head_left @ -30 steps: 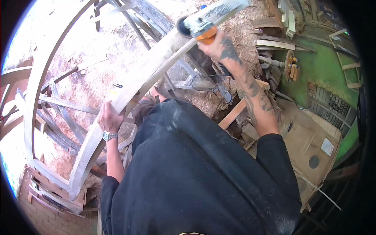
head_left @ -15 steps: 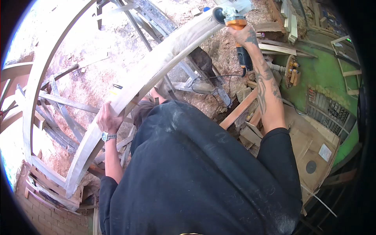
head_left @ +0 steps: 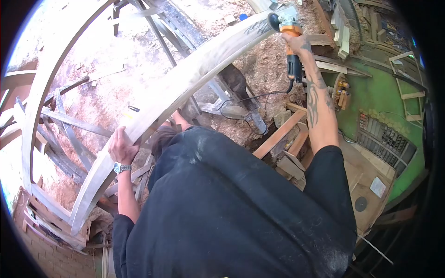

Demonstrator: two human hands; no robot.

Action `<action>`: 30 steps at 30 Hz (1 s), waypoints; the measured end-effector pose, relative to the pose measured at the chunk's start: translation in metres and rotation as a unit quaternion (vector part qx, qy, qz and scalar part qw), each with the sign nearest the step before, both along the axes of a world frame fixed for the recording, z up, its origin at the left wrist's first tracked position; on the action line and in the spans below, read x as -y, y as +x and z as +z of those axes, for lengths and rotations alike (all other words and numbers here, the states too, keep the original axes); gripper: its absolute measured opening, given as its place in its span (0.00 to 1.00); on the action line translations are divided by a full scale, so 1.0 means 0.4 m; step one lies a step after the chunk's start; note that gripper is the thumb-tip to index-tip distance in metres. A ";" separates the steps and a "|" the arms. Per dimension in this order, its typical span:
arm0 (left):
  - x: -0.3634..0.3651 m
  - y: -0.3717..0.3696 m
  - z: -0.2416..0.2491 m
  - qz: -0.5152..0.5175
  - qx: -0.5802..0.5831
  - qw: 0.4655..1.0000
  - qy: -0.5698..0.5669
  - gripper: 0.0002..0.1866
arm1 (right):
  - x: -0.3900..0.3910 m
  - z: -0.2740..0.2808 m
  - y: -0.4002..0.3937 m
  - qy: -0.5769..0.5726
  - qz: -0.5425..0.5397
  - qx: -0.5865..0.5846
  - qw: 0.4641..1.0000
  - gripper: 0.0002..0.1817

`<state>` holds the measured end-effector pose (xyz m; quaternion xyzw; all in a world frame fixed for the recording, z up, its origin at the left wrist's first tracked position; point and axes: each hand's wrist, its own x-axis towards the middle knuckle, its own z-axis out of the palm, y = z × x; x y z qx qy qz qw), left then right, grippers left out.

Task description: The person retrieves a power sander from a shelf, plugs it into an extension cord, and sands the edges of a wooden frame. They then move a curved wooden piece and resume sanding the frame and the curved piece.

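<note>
A long curved wooden beam runs from the lower left to the top right in front of me. My left hand is closed over the beam's near edge toward its lower end. At the far end, my right hand grips an orange and black angle grinder around its body. The grinder's round disc is at the beam's upper face, and whether it touches the wood is hard to tell. A black cord trails from the grinder's handle.
Another curved wooden piece arches on the left. Wooden trestle legs stand behind the beam over a floor of wood shavings. Scrap boards lie right of my body, by a brown panel and green floor.
The grinder and my right hand have moved right, farther along the beam toward its far end. Dark marks now show on the wood left of the disc. My left hand stays on the beam.
</note>
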<state>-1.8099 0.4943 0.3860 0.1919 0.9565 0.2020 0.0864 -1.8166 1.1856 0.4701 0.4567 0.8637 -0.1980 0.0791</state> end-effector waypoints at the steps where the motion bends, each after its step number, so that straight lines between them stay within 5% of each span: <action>1: -0.001 -0.002 0.000 -0.002 -0.004 1.000 0.002 0.29 | 0.014 0.002 0.010 -0.016 0.016 -0.002 1.000 0.40; 5: -0.005 -0.002 0.002 -0.003 -0.005 1.000 0.004 0.29 | 0.069 -0.026 0.030 0.046 0.112 -0.040 0.992 0.41; 14: 0.000 -0.003 -0.006 -0.005 0.002 1.000 -0.003 0.28 | -0.144 -0.012 -0.009 0.016 -0.098 0.049 0.994 0.40; 21: -0.005 0.001 -0.008 0.006 0.003 1.000 -0.008 0.30 | -0.034 -0.046 0.040 0.092 0.107 0.017 0.990 0.42; 24: -0.007 0.000 -0.003 0.001 0.009 1.000 -0.006 0.31 | 0.049 0.081 -0.002 0.013 0.039 0.014 0.999 0.45; 30: -0.013 -0.004 0.001 -0.002 0.003 1.000 -0.008 0.31 | -0.172 -0.006 0.015 0.004 -0.028 0.050 0.998 0.49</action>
